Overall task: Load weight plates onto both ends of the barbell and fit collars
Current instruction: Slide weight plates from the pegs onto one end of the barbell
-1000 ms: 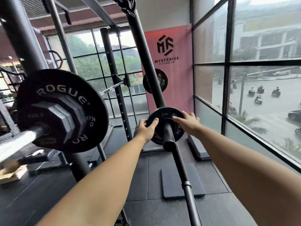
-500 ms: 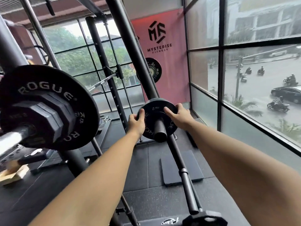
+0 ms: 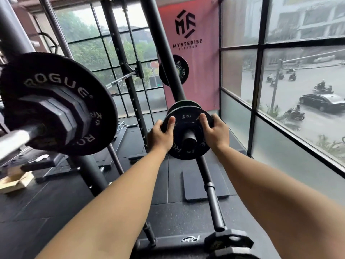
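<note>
Head cam, single view. Ref landmark = slanted black post (image 3: 164,53), running from top centre down to a floor base at btm right.

Small plate (image 3: 186,152): black disc, "2 KG" and part of "ROGUE" legible. Sits on a short peg (image 3: 189,140) that sticks out from the post twd camera; peg end shows thru the centre hole. Rim of a 2nd plate (image 3: 183,106) is visible just behind it on the post side.

L hand (image 3: 160,137): at the plate edge left of the post. Thumb (image 3: 170,121) lies on the front face, other fingers curl round the rim to the back. Firm grip on small plate.

R hand (image 3: 216,131): at the plate edge right of the post. Fingers (image 3: 202,118) bent onto the front face, rest wrapped over the rim. Also gripping small plate.

Barbell (image 3: 13,144): well left of the post, near camera, chrome sleeve end twd btm left. Carries large plate (image 3: 56,81) marked ROGUE w/ hex plates (image 3: 56,116) stacked outboard of it.

Other:
- far plate (image 3: 183,71) behind the post, higher up
- banner (image 3: 188,34) behind the post, "MYSTERISE FITNESS"
- window (image 3: 298,53) right of the post; wet street, car, scooters outside
- floor mat (image 3: 192,187) under the post's lower part
- wooden block (image 3: 15,182) on floor, far left of the post
</note>
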